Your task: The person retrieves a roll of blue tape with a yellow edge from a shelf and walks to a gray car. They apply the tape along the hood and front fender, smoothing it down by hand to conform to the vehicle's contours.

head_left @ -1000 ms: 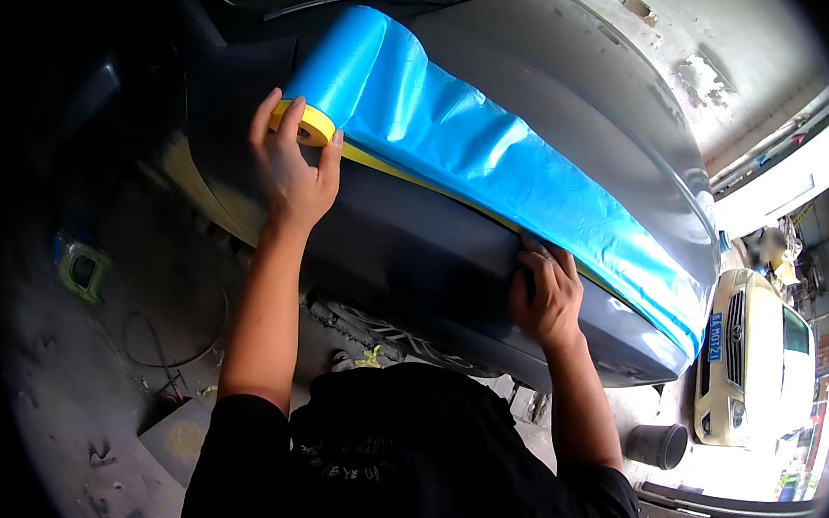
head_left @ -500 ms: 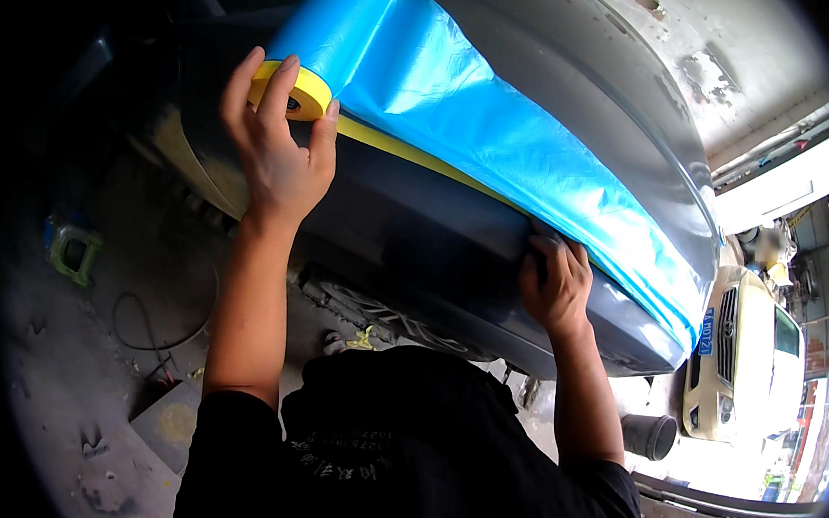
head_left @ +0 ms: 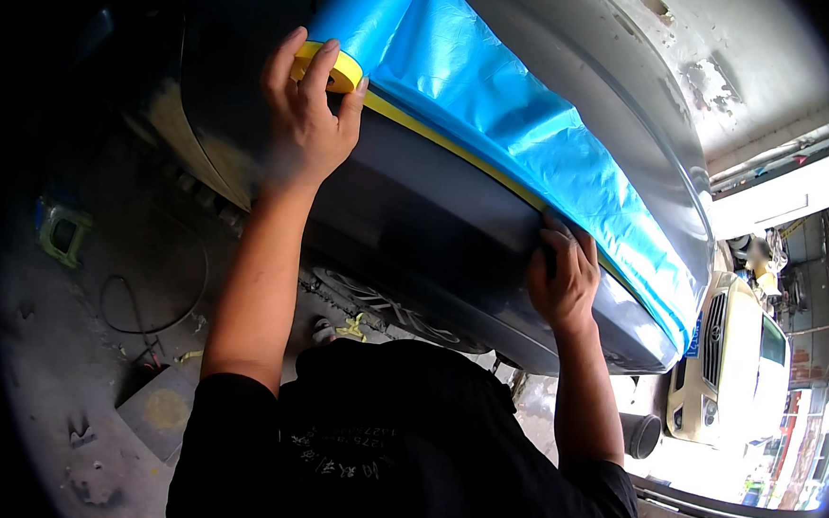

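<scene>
My left hand (head_left: 311,124) is closed around the yellow-taped end of a roll of blue masking film (head_left: 372,24). Its fingers and thumb grip the rim of the yellow masking tape (head_left: 350,69). From there the tape runs along the dark grey car body panel (head_left: 428,189), with the blue film spread above it. Further right, my right hand (head_left: 567,278) presses its bent fingertips against the tape line. Its thumb stands apart from the fingers, and I see nothing held in it. The fingertips are partly in shadow.
Below the panel is a car wheel (head_left: 393,307). A thin hose (head_left: 149,326), a flat board (head_left: 160,410) and a green-framed object (head_left: 63,235) lie on the floor at left. A dark bucket-like cylinder (head_left: 641,434) and a cream car (head_left: 719,363) stand at right.
My left hand and the roll have moved right and slightly up in the picture. My right hand has shifted only slightly right, remaining at the tape line. The view has shifted a little too.
</scene>
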The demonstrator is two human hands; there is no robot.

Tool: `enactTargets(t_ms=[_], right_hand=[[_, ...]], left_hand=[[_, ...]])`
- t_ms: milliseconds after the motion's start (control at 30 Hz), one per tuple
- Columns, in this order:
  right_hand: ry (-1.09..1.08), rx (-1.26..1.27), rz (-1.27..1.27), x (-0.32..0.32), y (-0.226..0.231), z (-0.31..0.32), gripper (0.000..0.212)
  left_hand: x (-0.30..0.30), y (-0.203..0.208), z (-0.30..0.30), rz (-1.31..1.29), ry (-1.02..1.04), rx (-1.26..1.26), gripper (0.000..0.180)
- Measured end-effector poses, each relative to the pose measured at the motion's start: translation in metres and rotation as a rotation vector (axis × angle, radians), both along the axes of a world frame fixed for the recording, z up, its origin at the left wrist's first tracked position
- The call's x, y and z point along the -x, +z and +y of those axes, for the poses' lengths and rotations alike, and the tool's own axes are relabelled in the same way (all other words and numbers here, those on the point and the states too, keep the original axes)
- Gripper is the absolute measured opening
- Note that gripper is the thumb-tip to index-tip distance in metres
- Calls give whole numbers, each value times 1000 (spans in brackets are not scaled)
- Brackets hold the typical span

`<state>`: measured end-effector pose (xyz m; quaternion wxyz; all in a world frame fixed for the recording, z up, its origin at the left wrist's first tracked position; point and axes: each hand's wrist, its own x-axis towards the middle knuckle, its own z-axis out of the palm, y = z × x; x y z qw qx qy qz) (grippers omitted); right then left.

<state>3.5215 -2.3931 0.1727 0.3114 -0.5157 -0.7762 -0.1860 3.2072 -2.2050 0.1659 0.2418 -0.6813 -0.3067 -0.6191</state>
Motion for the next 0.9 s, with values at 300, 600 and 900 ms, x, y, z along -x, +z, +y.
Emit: enactTargets(t_ms=[300, 600, 900], right_hand=[[20, 17, -31, 26, 4, 13, 33], [56, 9, -33, 58, 11, 34, 34], [45, 12, -69, 97, 12, 56, 37]], left_hand=[[1, -5, 6, 6, 11, 36, 75], [-1, -4, 10, 8, 1, 144, 85], [0, -1, 14, 27, 35, 191, 89]])
